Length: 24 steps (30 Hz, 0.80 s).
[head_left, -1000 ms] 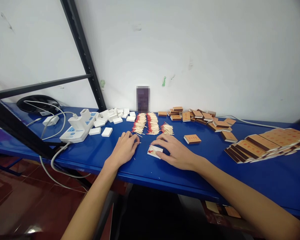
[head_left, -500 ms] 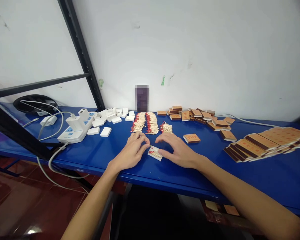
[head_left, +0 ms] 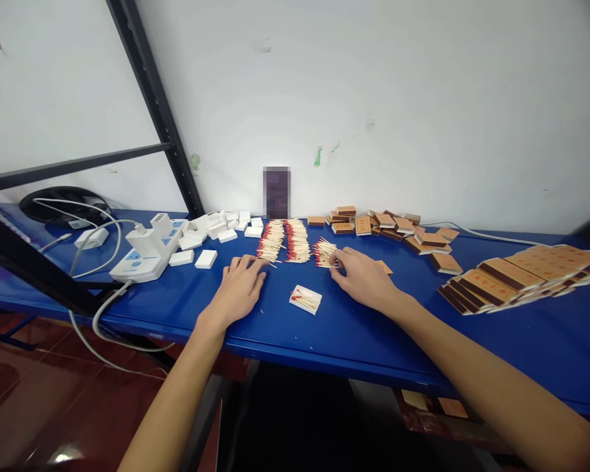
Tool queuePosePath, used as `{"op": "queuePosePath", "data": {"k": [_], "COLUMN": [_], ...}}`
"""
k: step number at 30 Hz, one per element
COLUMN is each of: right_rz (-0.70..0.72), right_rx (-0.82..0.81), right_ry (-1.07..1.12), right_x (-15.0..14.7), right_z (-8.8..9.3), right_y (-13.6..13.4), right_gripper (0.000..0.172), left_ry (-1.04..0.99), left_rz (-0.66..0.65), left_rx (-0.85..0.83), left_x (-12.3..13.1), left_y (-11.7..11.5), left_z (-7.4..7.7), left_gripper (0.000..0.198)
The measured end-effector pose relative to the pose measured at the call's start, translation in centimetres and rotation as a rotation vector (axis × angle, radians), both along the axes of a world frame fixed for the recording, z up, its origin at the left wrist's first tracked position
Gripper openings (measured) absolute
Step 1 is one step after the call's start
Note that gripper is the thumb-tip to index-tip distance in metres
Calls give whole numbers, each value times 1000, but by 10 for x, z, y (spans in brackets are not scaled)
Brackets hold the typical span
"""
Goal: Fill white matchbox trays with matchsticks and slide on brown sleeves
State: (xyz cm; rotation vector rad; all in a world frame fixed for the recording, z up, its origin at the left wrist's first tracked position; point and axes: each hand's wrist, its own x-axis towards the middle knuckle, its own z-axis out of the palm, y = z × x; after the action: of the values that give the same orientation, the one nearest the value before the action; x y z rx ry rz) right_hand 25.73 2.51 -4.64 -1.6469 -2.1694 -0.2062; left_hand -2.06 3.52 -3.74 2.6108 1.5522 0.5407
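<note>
A small white tray [head_left: 305, 299] lies on the blue table between my hands, with several red-tipped matches in it. My left hand [head_left: 240, 284] rests left of the tray, fingers apart and holding nothing, its fingertips near the front of the left match pile [head_left: 272, 240]. Beside that pile lies a middle match pile [head_left: 297, 241]. My right hand [head_left: 361, 274] is at the smallest match pile [head_left: 324, 252], its thumb and index finger bent at the pile's right edge; whether a match is between them is too small to tell. Behind my right hand, a brown matchbox [head_left: 385, 267] is partly hidden.
White trays [head_left: 216, 226] are heaped at the back left, near a power strip [head_left: 147, 259] with cables and a black shelf post [head_left: 152, 98]. Brown matchboxes [head_left: 398, 226] lie at the back right. Flat matchbox sleeves [head_left: 511, 278] are stacked at the right. A pixelated dark object [head_left: 276, 192] stands against the wall.
Both hands have moved away from the tray, my left hand to the left and opened, my right hand to the right, up to the smallest match pile. The tray stays on the table.
</note>
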Motion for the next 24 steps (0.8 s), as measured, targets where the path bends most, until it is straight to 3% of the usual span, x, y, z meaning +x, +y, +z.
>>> {"op": "queuePosePath", "data": {"k": [6, 11, 15, 19, 21, 24], "right_rz": [3, 0, 77, 208, 242, 233], "right_rx": [-77, -137, -155, -242, -340, -402], "right_ry": [-35, 6, 51, 362, 491, 494], "right_x": [-3, -5, -10, -24, -31, -37], "right_z": [3, 6, 9, 19, 23, 24], "right_y": [0, 0, -5, -18, -24, -29], "right_gripper": [15, 17, 14, 16, 17, 15], "left_ry": [84, 180, 247, 276, 255, 130], "left_rz": [75, 66, -78, -211, -220, -288], "left_rx": [-26, -21, -44, -32, -7, -14], "left_x": [0, 3, 4, 9, 10, 12], "left_y": [4, 8, 27, 44, 45, 35], "left_z": [-5, 2, 13, 16, 15, 16], "left_gripper": [42, 42, 34, 26, 25, 24]}}
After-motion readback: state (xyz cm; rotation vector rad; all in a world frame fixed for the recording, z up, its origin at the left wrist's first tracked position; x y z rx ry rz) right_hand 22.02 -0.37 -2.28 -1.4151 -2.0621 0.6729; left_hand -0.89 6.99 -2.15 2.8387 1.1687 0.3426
